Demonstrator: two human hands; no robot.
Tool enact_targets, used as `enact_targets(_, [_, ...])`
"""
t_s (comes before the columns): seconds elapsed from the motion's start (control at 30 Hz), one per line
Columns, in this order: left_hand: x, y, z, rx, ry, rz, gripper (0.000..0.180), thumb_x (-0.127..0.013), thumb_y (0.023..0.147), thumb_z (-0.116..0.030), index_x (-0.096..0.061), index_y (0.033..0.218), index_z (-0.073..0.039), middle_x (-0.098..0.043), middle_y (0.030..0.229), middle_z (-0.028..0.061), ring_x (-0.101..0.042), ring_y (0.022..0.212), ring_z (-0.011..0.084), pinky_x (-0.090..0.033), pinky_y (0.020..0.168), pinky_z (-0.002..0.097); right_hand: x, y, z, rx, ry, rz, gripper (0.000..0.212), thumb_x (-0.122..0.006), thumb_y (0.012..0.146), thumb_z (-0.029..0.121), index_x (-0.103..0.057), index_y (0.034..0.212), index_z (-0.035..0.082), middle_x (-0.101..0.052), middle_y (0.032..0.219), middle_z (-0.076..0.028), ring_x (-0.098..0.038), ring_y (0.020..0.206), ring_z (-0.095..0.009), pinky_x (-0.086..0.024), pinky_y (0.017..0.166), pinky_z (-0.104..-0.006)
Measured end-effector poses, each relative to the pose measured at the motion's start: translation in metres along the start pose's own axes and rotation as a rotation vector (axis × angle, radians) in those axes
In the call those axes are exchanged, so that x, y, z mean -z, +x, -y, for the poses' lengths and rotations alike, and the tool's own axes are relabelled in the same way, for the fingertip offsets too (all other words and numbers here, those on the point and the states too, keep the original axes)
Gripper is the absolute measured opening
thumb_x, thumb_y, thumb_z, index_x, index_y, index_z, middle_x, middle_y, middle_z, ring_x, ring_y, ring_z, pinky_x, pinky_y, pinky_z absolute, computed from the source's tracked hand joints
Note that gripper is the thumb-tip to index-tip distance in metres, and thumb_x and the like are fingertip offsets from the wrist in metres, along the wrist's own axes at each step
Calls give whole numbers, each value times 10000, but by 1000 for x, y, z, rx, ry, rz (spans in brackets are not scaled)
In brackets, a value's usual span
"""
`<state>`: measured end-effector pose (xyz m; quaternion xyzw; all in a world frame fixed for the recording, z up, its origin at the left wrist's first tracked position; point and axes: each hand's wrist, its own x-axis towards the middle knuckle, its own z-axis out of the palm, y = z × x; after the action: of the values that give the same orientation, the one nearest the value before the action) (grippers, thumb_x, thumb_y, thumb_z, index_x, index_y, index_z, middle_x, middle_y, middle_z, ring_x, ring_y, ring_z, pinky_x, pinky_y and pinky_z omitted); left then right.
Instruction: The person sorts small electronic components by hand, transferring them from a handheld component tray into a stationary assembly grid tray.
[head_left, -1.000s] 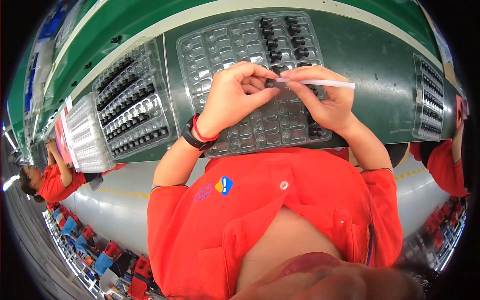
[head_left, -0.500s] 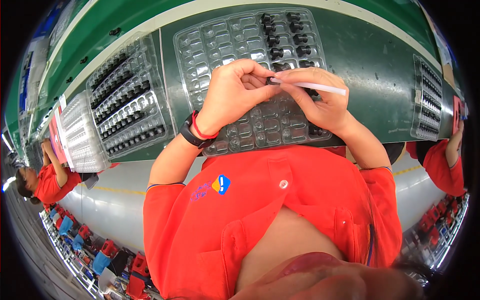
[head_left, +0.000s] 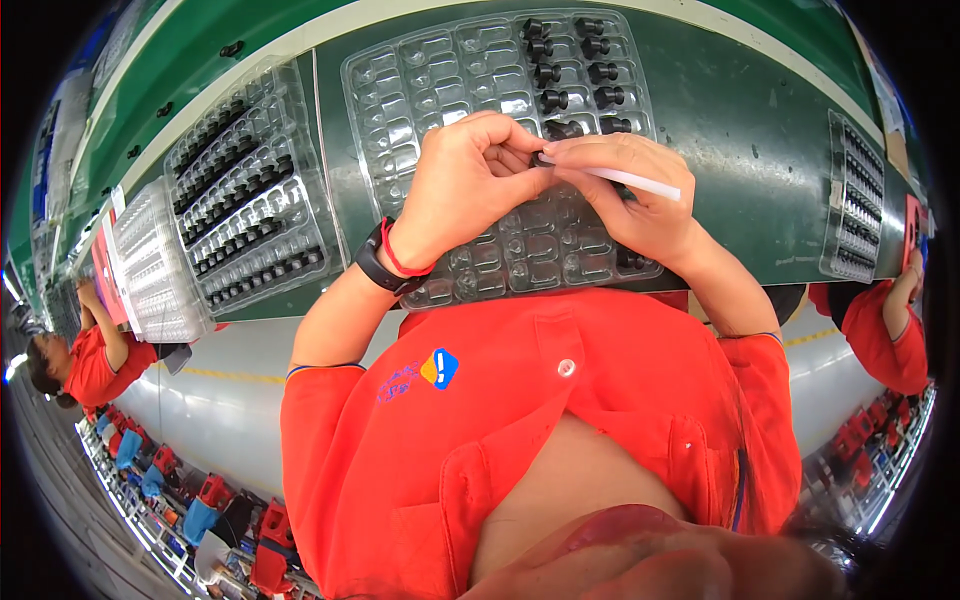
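My left hand (head_left: pixel 482 172) pinches a small black part (head_left: pixel 541 158) between thumb and forefinger; most of it is hidden by the fingers. In my right hand (head_left: pixel 632 190) is a thin white stick (head_left: pixel 640 182), its tip against the black part and its free end pointing right. Both hands hover over a clear plastic tray (head_left: pixel 420 75) with moulded pockets. Black cylindrical parts (head_left: pixel 604 72) fill pockets in its two right-hand columns, while the left columns show bare pockets. A dark band and a red cord circle my left wrist.
To the left lies another clear tray (head_left: pixel 300 225) with rows of black parts, beside a stack of clear trays (head_left: pixel 160 262). A similar filled tray (head_left: pixel 853 200) lies far right. Loose black parts (head_left: pixel 231 48) sit on the green surface beyond. People in red sit at both sides.
Both hands keep the same grip at the black part. The white stick has shifted and tilted slightly. The whole view has moved a little.
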<state>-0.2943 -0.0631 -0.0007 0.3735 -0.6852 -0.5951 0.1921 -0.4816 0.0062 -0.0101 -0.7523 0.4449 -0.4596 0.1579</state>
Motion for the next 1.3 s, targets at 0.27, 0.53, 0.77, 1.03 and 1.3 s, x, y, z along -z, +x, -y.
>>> enact_targets(0.27, [-1, 2, 5, 20, -81, -47, 194, -796, 720, -46, -652, 834, 16, -666, 714, 38, -648, 637, 67, -520, 596, 203, 7, 3, 2, -135, 180, 1, 141, -667, 789, -92, -660, 915, -31, -707, 930, -131, -692, 858, -240, -542, 754, -308])
enact_targets(0.53, [-4, -5, -15, -265, 291, -187, 211, -771, 724, -40, -655, 900, -51, -625, 780, 40, -633, 603, 123, -498, 522, 248, 31, 9, -2, -447, 161, -98, 160, -620, 892, 37, -634, 1035, -34, -667, 835, -67, -651, 753, -104, -502, 644, -217])
enact_targets(0.77, [-24, 0, -4, -649, 742, -187, 148, -689, 757, -73, -668, 903, -74, -548, 778, 48, -609, 643, 207, -504, 552, 320, 30, 7, -5, -353, 85, -154, 137, -629, 892, 45, -650, 1003, -31, -676, 857, -60, -651, 742, -103, -499, 641, -215])
enact_targets(1.03, [-21, 2, -24, -551, 799, -127, 137, -692, 765, -94, -650, 893, -66, -542, 827, 70, -603, 719, 249, -506, 605, 345, 35, 7, -3, -310, 57, -180, 137, -646, 880, 33, -651, 997, -38, -682, 865, -65, -659, 747, -108, -500, 648, -215])
enact_targets(1.3, [-6, 29, -17, -443, 742, -70, 141, -730, 754, -152, -671, 847, -64, -563, 797, 88, -605, 767, 285, -497, 647, 370, 38, 6, -1, -269, 37, -196, 132, -656, 874, 30, -655, 986, -41, -687, 875, -77, -665, 750, -117, -505, 660, -224])
